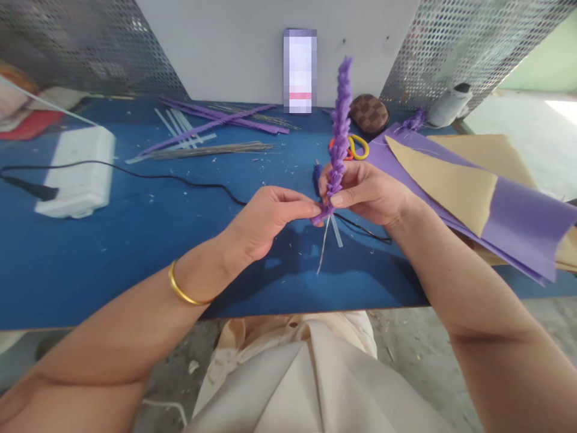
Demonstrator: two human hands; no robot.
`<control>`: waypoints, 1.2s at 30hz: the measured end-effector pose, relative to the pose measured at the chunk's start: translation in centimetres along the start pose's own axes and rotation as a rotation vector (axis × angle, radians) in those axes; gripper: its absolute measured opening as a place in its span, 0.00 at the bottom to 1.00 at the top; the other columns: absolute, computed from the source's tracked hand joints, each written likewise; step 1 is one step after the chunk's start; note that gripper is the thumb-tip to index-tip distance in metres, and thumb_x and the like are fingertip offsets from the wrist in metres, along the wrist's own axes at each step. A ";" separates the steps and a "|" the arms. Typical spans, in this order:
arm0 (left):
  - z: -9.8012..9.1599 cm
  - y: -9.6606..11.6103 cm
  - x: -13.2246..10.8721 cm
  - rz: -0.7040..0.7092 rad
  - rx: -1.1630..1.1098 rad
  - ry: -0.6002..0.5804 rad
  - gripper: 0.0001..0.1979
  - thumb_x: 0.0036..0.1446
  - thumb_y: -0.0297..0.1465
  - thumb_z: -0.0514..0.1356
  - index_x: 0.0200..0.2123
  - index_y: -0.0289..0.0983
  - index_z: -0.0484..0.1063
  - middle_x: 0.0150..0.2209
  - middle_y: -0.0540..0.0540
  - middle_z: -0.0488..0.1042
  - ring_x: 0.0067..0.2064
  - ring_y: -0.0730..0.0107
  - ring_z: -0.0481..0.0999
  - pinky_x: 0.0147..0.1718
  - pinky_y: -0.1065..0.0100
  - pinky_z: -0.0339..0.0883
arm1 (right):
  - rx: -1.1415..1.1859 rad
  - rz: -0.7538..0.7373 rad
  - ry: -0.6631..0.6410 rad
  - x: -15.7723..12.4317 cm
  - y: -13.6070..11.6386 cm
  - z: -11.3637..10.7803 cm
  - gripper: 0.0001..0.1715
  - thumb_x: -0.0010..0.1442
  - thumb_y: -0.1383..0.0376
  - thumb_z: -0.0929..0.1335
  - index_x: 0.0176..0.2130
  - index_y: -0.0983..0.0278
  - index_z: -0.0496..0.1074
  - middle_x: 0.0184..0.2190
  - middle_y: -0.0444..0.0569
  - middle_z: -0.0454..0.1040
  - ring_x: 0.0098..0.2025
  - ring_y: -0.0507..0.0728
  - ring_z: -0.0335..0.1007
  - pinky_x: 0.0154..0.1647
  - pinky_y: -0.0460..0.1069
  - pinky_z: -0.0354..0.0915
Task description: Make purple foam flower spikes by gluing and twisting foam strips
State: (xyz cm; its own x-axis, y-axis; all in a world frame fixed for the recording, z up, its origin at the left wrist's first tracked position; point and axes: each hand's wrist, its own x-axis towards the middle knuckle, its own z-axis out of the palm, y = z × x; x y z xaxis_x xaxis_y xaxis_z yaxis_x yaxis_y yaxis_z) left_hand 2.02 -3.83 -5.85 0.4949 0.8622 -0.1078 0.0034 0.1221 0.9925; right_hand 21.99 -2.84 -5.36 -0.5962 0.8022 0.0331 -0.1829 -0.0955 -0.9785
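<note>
An upright purple paper flower spike (341, 126), made of many small folded petals, stands between my two hands. My right hand (365, 189) pinches its lower part between thumb and fingers. At its base my left hand (279, 213) pinches the end of a purple paper strip (319, 218) that joins the spike. A thin wire stem (323, 249) hangs down from the base. Behind my right hand show a dark blue glue gun (317, 175), partly hidden, and scissors (359, 147) with yellow and red handles.
Purple strips (216, 123), thin wires (211, 150) and clear sticks (183, 129) lie at the back left. A white power strip (83, 168) with a black cord is at left. Purple sheets (518, 210), tan paper (451, 180), a checkered pouch (369, 114) and a phone (300, 72) are around.
</note>
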 end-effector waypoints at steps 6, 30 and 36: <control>0.2 0.0 -0.1 0.049 0.054 0.067 0.04 0.47 0.33 0.67 0.24 0.41 0.82 0.27 0.49 0.81 0.35 0.66 0.77 0.43 0.65 0.66 | -0.055 -0.001 0.088 0.1 -0.1 0.4 0.10 0.48 0.71 0.75 0.31 0.66 0.72 0.25 0.40 0.73 0.28 0.50 0.72 0.34 0.47 0.69; 0.4 0.1 -0.3 -0.001 0.257 0.212 0.07 0.45 0.37 0.69 0.25 0.40 0.82 0.26 0.48 0.80 0.32 0.66 0.75 0.35 0.66 0.64 | -0.204 -0.010 0.364 0.4 1.1 2.4 0.15 0.51 0.68 0.74 0.23 0.65 0.65 0.20 0.39 0.63 0.26 0.49 0.62 0.29 0.46 0.58; 0.5 0.1 -0.2 -0.002 0.215 0.215 0.06 0.43 0.37 0.69 0.24 0.40 0.81 0.26 0.47 0.80 0.34 0.62 0.76 0.38 0.64 0.66 | -0.183 -0.027 0.386 0.4 1.3 2.2 0.11 0.53 0.65 0.75 0.26 0.66 0.70 0.22 0.40 0.68 0.27 0.48 0.63 0.29 0.46 0.59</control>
State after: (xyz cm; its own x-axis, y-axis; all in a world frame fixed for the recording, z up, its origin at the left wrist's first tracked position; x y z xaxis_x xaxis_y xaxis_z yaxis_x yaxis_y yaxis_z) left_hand 2.36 -4.27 -5.70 0.2996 0.9492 -0.0965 0.1990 0.0368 0.9793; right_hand 19.79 -3.89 -6.22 -0.2502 0.9681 0.0149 -0.0319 0.0071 -0.9995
